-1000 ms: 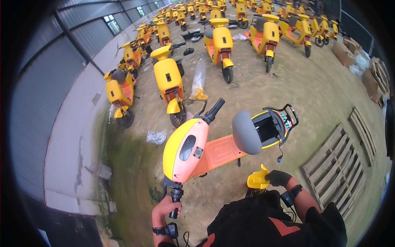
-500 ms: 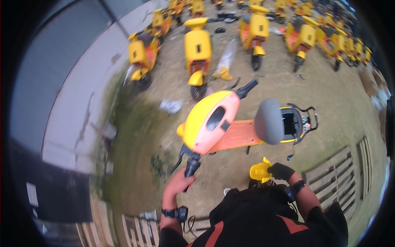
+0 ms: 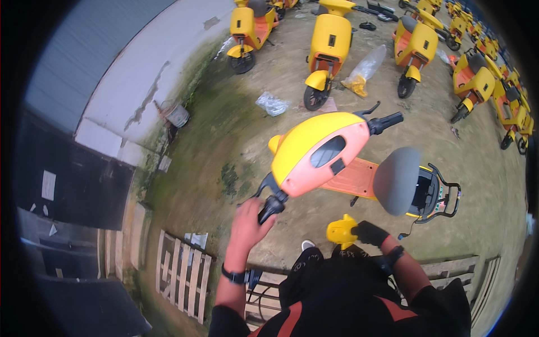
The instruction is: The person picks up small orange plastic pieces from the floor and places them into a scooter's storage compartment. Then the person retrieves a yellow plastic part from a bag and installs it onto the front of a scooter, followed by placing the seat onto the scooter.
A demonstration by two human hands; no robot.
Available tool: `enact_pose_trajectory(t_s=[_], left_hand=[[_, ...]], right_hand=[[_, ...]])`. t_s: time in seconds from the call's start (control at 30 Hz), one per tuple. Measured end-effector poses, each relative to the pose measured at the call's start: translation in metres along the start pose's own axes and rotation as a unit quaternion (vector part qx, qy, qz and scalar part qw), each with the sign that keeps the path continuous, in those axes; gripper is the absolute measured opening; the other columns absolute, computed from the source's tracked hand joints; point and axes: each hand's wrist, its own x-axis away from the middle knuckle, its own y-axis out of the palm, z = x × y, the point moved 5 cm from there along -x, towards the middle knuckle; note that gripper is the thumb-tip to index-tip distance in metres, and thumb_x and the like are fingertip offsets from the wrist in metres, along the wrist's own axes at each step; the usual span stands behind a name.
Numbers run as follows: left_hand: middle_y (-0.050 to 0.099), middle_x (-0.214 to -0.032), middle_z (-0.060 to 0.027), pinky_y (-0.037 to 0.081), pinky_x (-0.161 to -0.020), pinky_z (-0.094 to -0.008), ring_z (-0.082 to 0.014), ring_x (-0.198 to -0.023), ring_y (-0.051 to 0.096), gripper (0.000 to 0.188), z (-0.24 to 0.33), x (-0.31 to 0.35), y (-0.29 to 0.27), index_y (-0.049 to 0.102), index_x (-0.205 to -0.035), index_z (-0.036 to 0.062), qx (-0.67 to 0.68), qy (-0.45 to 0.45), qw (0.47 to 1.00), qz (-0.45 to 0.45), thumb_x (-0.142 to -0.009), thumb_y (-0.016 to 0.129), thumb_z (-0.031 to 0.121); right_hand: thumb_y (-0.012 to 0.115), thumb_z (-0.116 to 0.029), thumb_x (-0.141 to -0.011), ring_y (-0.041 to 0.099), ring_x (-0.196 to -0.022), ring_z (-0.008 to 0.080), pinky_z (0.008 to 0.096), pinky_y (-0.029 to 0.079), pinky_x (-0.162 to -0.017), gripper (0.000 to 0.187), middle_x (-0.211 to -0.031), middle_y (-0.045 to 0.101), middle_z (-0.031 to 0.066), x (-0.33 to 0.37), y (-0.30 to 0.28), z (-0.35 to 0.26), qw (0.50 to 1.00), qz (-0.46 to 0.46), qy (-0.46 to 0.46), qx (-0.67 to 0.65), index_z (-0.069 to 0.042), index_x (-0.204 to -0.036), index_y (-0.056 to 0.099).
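Observation:
In front of me stands a yellow and orange scooter (image 3: 351, 151), its grey seat (image 3: 396, 181) on the right. My bare left hand (image 3: 247, 223) is closed round the scooter's near handlebar grip (image 3: 272, 208), close to the brake lever. In a dark glove, my right hand (image 3: 369, 232) grips a small curved yellow plastic part (image 3: 339, 231) by its right side; it is held in front of my body, apart from the scooter. The fingertips behind that part are hidden. The far handlebar (image 3: 387, 122) has no hand on it.
More yellow scooters (image 3: 331, 45) stand across the far side and right. Wooden pallets (image 3: 183, 275) lie near me on both sides. A clear plastic bag (image 3: 273, 104) and a longer bag with yellow contents (image 3: 365, 70) lie on the dirt. A white wall (image 3: 126, 101) runs along the left.
My view has turned left, so the parked scooters sit further right in it. My left hand stays on the handlebar grip, and my right hand still holds the yellow plastic part.

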Motion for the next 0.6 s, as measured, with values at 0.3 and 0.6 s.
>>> enact_pose_trajectory(t_s=[0.3,0.6], left_hand=[[0.065,-0.09,-0.011,0.051,-0.073,-0.0409,-0.0327,-0.083,0.063,0.029,0.058,0.06,0.104,0.062,-0.093,0.0052,0.131,-0.046,0.977,-0.161,-0.078,0.08,0.021],[0.061,-0.127,-0.0149,0.042,-0.105,-0.0365,-0.0289,-0.12,0.058,0.031,0.052,0.068,0.29,0.056,-0.126,-0.0017,0.436,-0.223,0.849,-0.201,-0.101,0.055,0.016]], right_hand=[[0.059,-0.029,-0.093,0.06,-0.059,0.0153,0.0322,0.045,-0.054,0.035,-0.069,0.066,0.0103,-0.066,0.03,0.016,0.977,-0.11,-0.179,-0.033,0.004,-0.088,0.07],[0.051,-0.039,-0.099,0.06,-0.054,0.0224,0.0366,0.046,-0.05,0.037,-0.067,0.063,0.0116,-0.116,0.019,0.008,0.983,0.025,-0.159,0.086,-0.005,-0.095,0.062]])
